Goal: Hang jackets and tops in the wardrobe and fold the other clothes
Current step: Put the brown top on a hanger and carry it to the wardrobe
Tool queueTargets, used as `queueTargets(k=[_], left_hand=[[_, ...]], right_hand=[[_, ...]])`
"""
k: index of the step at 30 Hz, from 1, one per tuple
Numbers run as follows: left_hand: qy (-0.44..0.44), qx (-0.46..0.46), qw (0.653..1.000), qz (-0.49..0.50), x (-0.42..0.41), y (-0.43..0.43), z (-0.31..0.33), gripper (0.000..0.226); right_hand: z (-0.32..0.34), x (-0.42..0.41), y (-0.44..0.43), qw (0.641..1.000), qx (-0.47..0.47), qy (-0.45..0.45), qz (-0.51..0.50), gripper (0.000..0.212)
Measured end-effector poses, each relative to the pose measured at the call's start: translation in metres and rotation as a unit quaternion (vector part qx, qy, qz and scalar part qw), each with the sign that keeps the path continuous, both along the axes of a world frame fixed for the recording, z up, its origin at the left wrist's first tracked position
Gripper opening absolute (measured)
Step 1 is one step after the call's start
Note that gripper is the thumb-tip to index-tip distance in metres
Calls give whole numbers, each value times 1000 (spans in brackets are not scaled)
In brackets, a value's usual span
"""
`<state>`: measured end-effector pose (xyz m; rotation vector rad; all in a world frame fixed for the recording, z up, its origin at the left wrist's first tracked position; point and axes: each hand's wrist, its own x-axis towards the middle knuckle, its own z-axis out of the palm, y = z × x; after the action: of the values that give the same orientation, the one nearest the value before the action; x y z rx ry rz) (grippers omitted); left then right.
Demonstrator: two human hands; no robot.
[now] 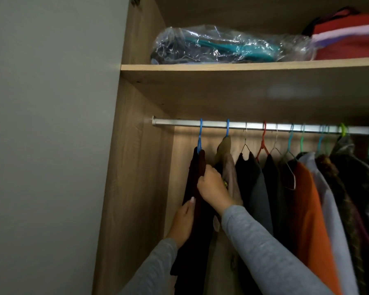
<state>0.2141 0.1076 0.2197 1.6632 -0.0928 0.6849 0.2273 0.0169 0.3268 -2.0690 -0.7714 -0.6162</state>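
R hand (213,186) grips dark garment (192,171) near the shoulder; it hangs on blue hanger (200,137) at rail (179,122) left end. L hand (182,222) lies flat on its side, fingers straight.

One left hand (182,220), one right hand (213,186), one dark garment (195,188) at the fingers. Above the fingers: one rail (179,122), two blue hangers (200,133), one red hanger (263,141), one shelf (222,66), one plastic bag (217,45).

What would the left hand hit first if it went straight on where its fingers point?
Its fingers point up along the dark garment they rest on, so the left hand would likely reach its shoulder under the blue hanger; depth is unclear.
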Motion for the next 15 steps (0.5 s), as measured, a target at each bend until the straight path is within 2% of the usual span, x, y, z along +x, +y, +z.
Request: queueTargets(k=[2, 4, 7, 12, 15], left_hand=[[17, 22, 999, -23, -29, -19, -7, 50], [27, 69, 997, -21, -57, -38, -13, 45], [33, 111, 993, -12, -92, -62, -20, 40], [47, 90, 993, -63, -153, -118, -56, 36], [33, 67, 991, -107, -178, -166, -72, 26]], right_hand=[[-11, -30, -19, 999, -26, -22, -32, 32], [-22, -60, -40, 996, -67, -42, -49, 38], [-31, -95, -75, 991, -103, -50, -66, 37], [-55, -172, -154, 987, -74, -46, -136, 35], [-69, -209, -209, 981, -76, -13, -180, 34]])
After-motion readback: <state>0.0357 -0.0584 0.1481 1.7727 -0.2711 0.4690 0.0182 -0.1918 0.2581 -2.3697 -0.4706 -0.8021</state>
